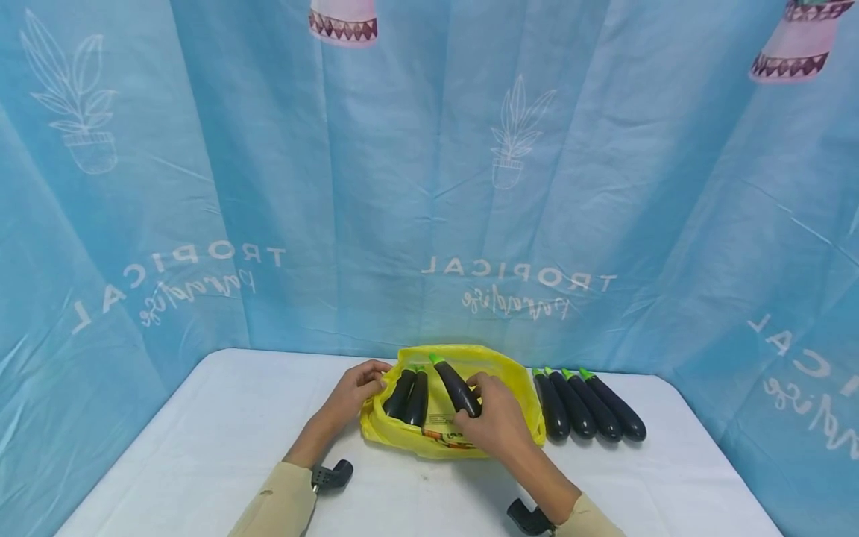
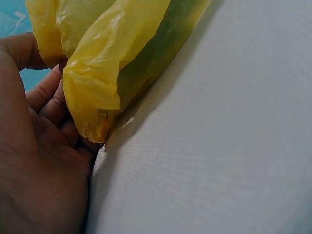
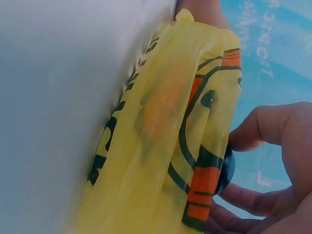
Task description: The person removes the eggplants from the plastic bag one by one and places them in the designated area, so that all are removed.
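Observation:
A yellow plastic bag [image 1: 511, 373] lies open on the white table [image 1: 201, 447], with two dark purple eggplants [image 1: 409, 397] side by side inside it. My left hand [image 1: 373, 379] grips the bag's left rim; in the left wrist view the fingers [image 2: 53, 97] curl round the crumpled yellow plastic [image 2: 112, 53]. My right hand [image 1: 473, 401] holds a third eggplant [image 1: 453, 383] tilted over the bag's opening, green stem pointing away. The right wrist view shows the bag's orange and black print [image 3: 195, 146] and the eggplant's dark end [image 3: 227, 170] between thumb and fingers [image 3: 263, 129].
Several more eggplants [image 1: 590, 406] lie in a row on the table just right of the bag, green stems pointing away. A blue printed curtain [image 1: 429, 186] closes in the back and both sides. Bare tabletop lies to the left and in front.

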Available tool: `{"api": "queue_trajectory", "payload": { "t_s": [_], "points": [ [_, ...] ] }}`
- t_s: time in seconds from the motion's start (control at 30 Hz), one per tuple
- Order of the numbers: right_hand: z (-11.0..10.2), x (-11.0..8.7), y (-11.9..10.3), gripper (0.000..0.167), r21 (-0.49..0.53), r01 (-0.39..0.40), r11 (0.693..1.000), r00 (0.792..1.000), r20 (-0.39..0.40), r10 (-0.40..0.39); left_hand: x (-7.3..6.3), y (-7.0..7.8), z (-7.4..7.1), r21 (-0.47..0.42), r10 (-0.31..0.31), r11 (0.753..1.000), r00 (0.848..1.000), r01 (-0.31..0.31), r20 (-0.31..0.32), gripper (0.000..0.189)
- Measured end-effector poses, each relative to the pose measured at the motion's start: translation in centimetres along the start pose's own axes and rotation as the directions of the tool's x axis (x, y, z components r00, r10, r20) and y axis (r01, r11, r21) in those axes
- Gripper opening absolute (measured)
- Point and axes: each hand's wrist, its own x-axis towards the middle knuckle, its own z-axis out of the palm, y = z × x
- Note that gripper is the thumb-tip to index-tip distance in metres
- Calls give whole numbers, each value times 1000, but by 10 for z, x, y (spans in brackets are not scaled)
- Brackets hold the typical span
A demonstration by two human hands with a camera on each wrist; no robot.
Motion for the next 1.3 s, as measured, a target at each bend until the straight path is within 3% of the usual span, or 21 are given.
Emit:
{"api": "queue_trajectory", "payload": {
  "t_s": [0.5, 0.87, 1.3],
  "points": [
    [-26, -16, 11, 48, 101, -17, 995, 998, -52, 23, -1, 2, 0, 4, -18, 1000, 1000, 18, -15, 32],
    [-48, -29, 27, 48, 68, -31, 997, 991, -127, 39, -2, 5, 2, 2, -11, 1000, 1000, 11, -14, 33],
    [-75, -40, 57, 50, -30, -82, 996, 987, -143, 77, -2, 3, 1, 5, 4, 1000, 1000, -4, -9, 32]
  ]
}}
